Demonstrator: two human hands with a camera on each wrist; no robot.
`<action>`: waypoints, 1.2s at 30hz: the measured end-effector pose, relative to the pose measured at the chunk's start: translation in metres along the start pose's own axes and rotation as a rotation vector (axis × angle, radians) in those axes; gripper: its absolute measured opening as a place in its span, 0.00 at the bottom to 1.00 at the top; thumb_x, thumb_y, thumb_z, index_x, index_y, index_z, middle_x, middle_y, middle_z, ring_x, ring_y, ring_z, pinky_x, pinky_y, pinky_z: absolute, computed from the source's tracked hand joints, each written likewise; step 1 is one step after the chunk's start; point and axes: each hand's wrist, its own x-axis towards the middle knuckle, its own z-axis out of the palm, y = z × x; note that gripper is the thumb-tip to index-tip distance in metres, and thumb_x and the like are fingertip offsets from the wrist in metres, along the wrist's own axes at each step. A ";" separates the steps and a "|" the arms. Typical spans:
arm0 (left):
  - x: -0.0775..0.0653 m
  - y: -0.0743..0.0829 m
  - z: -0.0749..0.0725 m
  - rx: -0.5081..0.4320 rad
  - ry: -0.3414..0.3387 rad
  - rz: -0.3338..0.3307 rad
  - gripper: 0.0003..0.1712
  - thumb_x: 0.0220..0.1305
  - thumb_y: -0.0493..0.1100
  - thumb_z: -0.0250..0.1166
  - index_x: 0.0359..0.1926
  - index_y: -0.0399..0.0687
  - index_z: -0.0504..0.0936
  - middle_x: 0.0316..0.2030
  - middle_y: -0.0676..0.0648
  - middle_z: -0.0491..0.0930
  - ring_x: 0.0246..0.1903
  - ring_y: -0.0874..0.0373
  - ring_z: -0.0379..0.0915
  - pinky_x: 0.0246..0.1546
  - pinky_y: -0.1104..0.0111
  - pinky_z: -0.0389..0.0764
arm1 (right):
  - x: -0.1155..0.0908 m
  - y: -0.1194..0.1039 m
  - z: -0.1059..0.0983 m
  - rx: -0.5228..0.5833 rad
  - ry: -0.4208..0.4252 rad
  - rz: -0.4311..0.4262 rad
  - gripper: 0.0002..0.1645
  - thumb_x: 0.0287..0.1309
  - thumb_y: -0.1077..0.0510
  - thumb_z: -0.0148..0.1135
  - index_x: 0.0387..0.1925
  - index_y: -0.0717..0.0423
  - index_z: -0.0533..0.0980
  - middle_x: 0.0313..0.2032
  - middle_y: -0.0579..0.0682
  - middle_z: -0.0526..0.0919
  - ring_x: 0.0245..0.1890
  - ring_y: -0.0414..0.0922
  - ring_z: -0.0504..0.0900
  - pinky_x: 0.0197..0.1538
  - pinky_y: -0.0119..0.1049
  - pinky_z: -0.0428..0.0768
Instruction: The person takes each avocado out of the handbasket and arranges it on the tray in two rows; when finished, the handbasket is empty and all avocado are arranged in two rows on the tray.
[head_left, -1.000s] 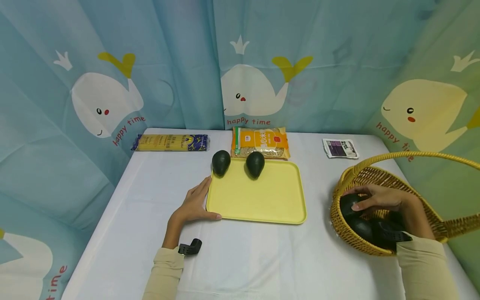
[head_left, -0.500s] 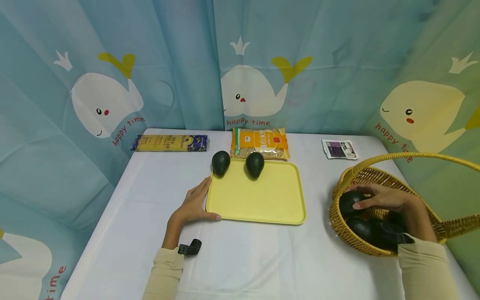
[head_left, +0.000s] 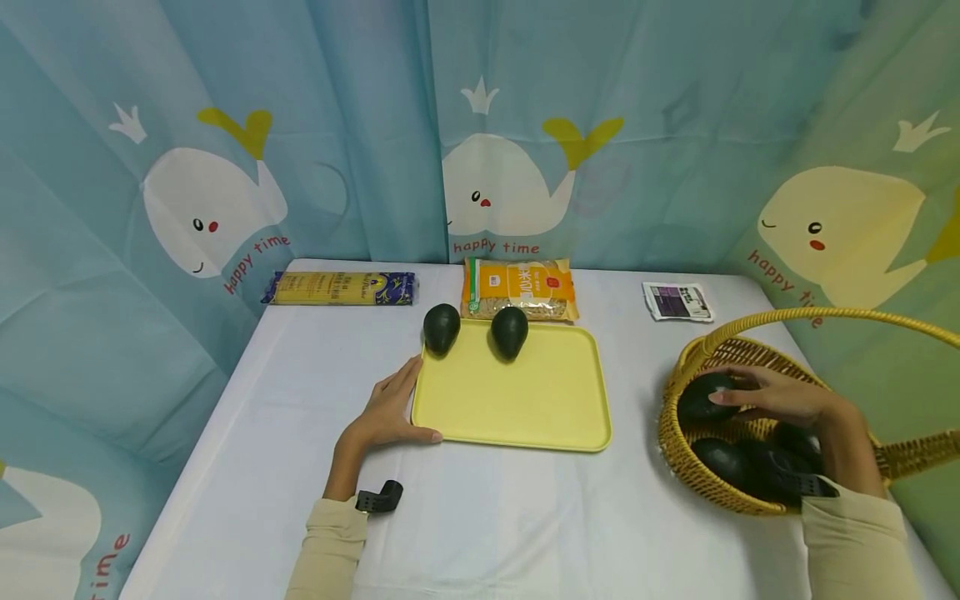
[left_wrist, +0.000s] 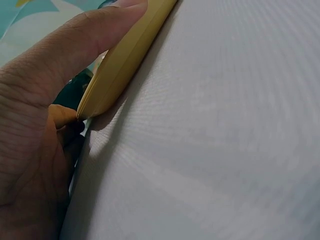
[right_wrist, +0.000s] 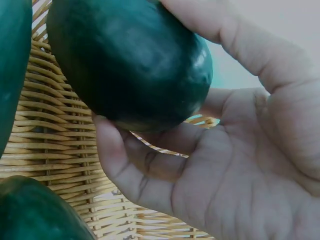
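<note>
At the basket's left inner side, my right hand (head_left: 780, 396) grips a dark green avocado (head_left: 707, 397) between thumb and fingers. The right wrist view shows this avocado (right_wrist: 132, 60) held above the woven wicker, fingers curled beneath it. Several more avocados (head_left: 722, 460) lie in the basket (head_left: 686, 462), partly hidden by the wrist. My left hand (head_left: 390, 408) rests at the near left corner of a yellow tray (head_left: 517, 400), fingers straight along its side and thumb at its front edge (left_wrist: 117, 70). Two avocados (head_left: 442, 329) sit at the tray's far left, one overlapping the corner.
Behind the tray lies an orange bag of grain (head_left: 520, 290). A yellow and blue noodle packet (head_left: 341, 288) is at the back left, and a small purple and white sachet (head_left: 678, 301) at the back right. The basket's tall handle (head_left: 840, 314) arches rightward. Whale-print curtains (head_left: 360, 125) enclose the table.
My right hand has shifted slightly to the right and lifted a little, with the avocado tilting in its grip. The left hand and the tray stay put.
</note>
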 end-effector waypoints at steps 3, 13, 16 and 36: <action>0.000 0.000 0.000 0.002 0.002 0.004 0.77 0.39 0.66 0.76 0.77 0.40 0.38 0.77 0.38 0.40 0.77 0.44 0.40 0.72 0.44 0.47 | -0.003 -0.003 0.001 0.023 0.040 0.022 0.36 0.72 0.56 0.50 0.71 0.72 0.50 0.63 0.60 0.61 0.50 0.28 0.76 0.50 0.38 0.82; -0.001 0.000 0.001 0.000 0.010 0.006 0.77 0.39 0.66 0.76 0.77 0.39 0.38 0.77 0.38 0.41 0.77 0.43 0.40 0.71 0.43 0.48 | -0.011 0.004 0.008 0.162 0.100 -0.076 0.20 0.75 0.61 0.44 0.63 0.52 0.55 0.54 0.38 0.66 0.50 0.28 0.76 0.50 0.36 0.83; -0.001 0.001 0.001 -0.002 0.008 0.005 0.77 0.39 0.66 0.76 0.77 0.40 0.38 0.77 0.38 0.41 0.77 0.43 0.40 0.71 0.43 0.48 | -0.013 0.004 0.009 0.138 0.161 -0.051 0.20 0.74 0.59 0.46 0.60 0.48 0.53 0.54 0.45 0.63 0.47 0.28 0.76 0.47 0.36 0.83; 0.001 -0.001 0.001 0.005 0.009 0.004 0.78 0.38 0.66 0.76 0.77 0.40 0.38 0.78 0.38 0.40 0.77 0.44 0.40 0.72 0.44 0.47 | -0.026 -0.005 0.014 0.040 0.262 -0.071 0.25 0.73 0.58 0.48 0.66 0.39 0.57 0.51 0.26 0.66 0.46 0.26 0.76 0.43 0.39 0.82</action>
